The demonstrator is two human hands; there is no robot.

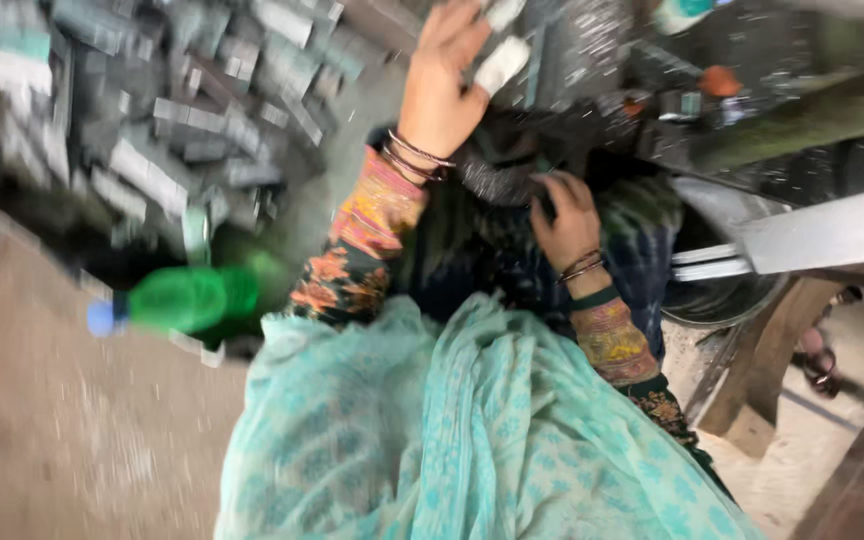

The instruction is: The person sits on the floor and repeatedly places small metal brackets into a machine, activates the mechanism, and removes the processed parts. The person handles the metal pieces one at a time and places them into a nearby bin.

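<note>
The picture is blurred by motion. My left hand point(442, 80) reaches up and away, its fingers closed around small pale rectangular pieces point(500, 62). Bangles ring its wrist, and a patterned sleeve covers the arm. My right hand point(564, 218) rests lower, its fingers curled on dark cloth over my lap, next to a dark round metal part point(497, 170). Whether it grips anything I cannot tell. A light turquoise shawl point(452, 430) covers my lap at the bottom.
A heap of several grey metal pieces point(172, 110) lies on the floor at the upper left. A green plastic bottle with a blue cap point(177, 298) lies on its side at the left. A metal machine frame point(812, 235) and wooden supports point(762, 370) stand at the right.
</note>
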